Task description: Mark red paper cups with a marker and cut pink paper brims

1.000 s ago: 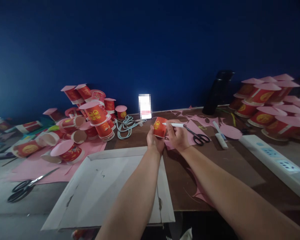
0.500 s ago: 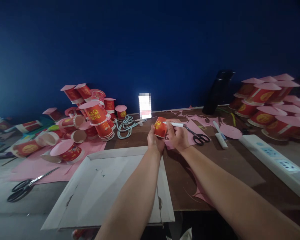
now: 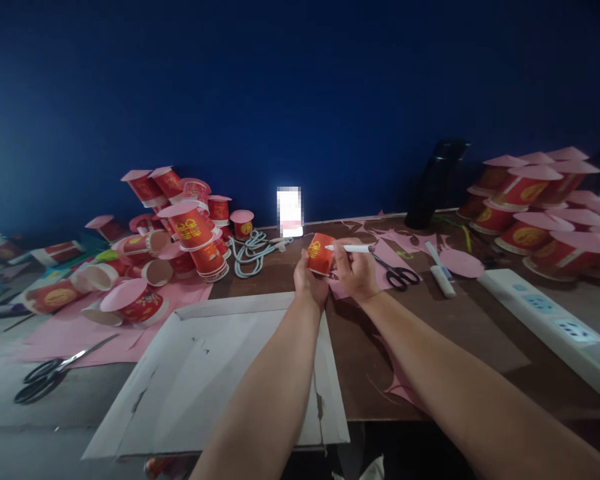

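Note:
My left hand [image 3: 310,280] is closed around a red paper cup [image 3: 321,253] with gold lettering, held above the table near the middle of the view. In my right hand [image 3: 356,270] is a white pen [image 3: 353,248], pinched between thumb and fingers, its tip pointing left at the cup's side. Whether the tip touches the cup I cannot tell. Just right of that hand lie black-handled scissors [image 3: 403,277] on scraps of pink paper [image 3: 390,257]. A white cardboard tray [image 3: 190,373] is under my left forearm.
Red cups with pink paper tops [image 3: 190,227] are piled at the left; more stacked cups [image 3: 530,193] stand at the right. Also there: a black bottle [image 3: 435,187], glue tube [image 3: 443,281], power strip [image 3: 545,320], lit phone [image 3: 290,212], coiled cable [image 3: 250,257] and second scissors [image 3: 60,370].
The white pen has shifted slightly to the right and lies a little more level. The cup has turned slightly in my left hand. Everything else looks the same.

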A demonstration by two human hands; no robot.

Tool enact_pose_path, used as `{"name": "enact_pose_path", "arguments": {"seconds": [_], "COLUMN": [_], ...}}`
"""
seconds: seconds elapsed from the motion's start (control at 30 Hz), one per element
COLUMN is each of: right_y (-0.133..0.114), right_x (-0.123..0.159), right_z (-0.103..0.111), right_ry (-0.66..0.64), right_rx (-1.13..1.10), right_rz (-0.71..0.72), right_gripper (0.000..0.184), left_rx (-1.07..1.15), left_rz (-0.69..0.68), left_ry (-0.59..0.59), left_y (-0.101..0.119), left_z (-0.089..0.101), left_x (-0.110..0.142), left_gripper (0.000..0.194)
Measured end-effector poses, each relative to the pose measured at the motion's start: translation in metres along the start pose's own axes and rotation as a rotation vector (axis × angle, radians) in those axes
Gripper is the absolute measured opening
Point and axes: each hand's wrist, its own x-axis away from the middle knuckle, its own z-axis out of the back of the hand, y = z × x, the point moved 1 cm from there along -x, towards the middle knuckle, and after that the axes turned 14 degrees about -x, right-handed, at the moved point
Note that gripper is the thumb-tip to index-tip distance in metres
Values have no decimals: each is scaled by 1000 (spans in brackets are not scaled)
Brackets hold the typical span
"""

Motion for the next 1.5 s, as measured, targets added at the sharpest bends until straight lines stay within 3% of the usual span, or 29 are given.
{"name": "enact_pose_path", "arguments": {"seconds": [0.27,0.67,1.5], "right_y": [6,5,-4], "right_x": [-1,2,0], "right_z": [3,0,0], "right_ry": [91,5,-34], "right_rx": [-67,-3,27], "right_rz": [-101,-80,2], "right_gripper": [26,24,20], "left_rx": [22,44,0], "left_rz": [10,11,28], "left_ry": [63,-7,-23], "left_y": [2,1,1], "left_z": [1,0,2], "left_x": [-2,0,0], "left_gripper": [28,31,33]}}
